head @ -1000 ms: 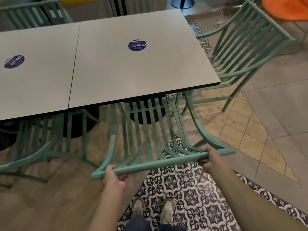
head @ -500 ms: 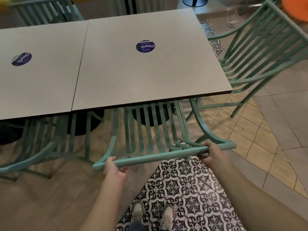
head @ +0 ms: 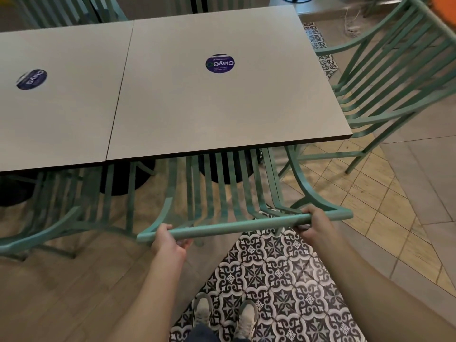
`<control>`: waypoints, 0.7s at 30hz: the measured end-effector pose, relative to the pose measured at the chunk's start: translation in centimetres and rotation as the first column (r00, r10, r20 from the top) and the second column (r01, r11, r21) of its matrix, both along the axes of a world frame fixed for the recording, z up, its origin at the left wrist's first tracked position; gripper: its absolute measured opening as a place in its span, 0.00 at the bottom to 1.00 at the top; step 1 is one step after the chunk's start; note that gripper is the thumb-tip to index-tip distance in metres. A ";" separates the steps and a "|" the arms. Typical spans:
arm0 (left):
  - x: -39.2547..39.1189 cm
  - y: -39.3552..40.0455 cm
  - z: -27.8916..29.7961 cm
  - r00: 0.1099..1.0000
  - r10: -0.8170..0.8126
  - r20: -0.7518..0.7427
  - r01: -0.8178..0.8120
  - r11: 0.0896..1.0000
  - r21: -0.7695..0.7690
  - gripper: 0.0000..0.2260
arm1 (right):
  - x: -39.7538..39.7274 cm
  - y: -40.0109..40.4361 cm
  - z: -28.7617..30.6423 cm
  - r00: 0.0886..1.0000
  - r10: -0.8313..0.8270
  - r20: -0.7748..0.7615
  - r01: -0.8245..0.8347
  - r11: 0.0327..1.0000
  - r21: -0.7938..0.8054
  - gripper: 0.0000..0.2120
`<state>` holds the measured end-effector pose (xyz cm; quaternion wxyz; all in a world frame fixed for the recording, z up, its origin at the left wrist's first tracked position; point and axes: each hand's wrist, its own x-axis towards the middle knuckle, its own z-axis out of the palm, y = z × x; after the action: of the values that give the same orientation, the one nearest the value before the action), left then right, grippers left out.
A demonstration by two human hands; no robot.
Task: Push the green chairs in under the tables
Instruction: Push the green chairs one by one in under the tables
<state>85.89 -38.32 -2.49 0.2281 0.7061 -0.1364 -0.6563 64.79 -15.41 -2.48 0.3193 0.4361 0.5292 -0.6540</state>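
A green slatted metal chair (head: 234, 225) stands in front of me, its seat partly under the right grey table (head: 222, 107). My left hand (head: 167, 240) grips the top rail near its left end. My right hand (head: 315, 223) grips the same rail near its right end. A second green chair (head: 56, 218) sits tucked under the left table (head: 56, 99). A third green chair (head: 394, 77) stands at the right table's end, pulled away from it.
Round purple stickers (head: 219, 63) mark both tabletops. Black table bases (head: 222, 169) stand under the tables. More green chairs (head: 61, 11) line the far side. My shoes (head: 222, 317) stand on patterned tiles; wood floor lies left, plain tiles right.
The chair has slid further under the right table with both hands on its rail. I have stepped closer to the table.
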 end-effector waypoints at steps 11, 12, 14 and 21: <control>0.4 0.3 0.5 1.000 0.000 -0.031 0.000 1.000 -0.012 0.15 | 0.4 -0.3 0.3 0.999 -0.051 -0.016 0.051 0.999 0.002 0.24; 0.3 0.2 0.5 1.000 -0.002 -0.028 0.001 1.000 -0.007 0.14 | 0.4 -0.3 0.4 0.998 -0.055 -0.017 0.055 0.998 0.000 0.24; 0.2 0.2 0.6 1.000 0.000 -0.020 0.000 1.000 -0.007 0.16 | 0.4 -0.3 0.6 0.998 -0.058 -0.015 0.057 0.998 -0.006 0.22; 0.2 0.2 0.8 1.000 0.013 -0.021 -0.013 1.000 -0.004 0.20 | 0.4 -0.3 0.6 0.999 -0.053 -0.012 0.053 0.999 -0.006 0.18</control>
<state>86.05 -38.12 -1.74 0.2354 0.6998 -0.1307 -0.6617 65.19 -15.73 -1.92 0.2999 0.4452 0.5176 -0.6663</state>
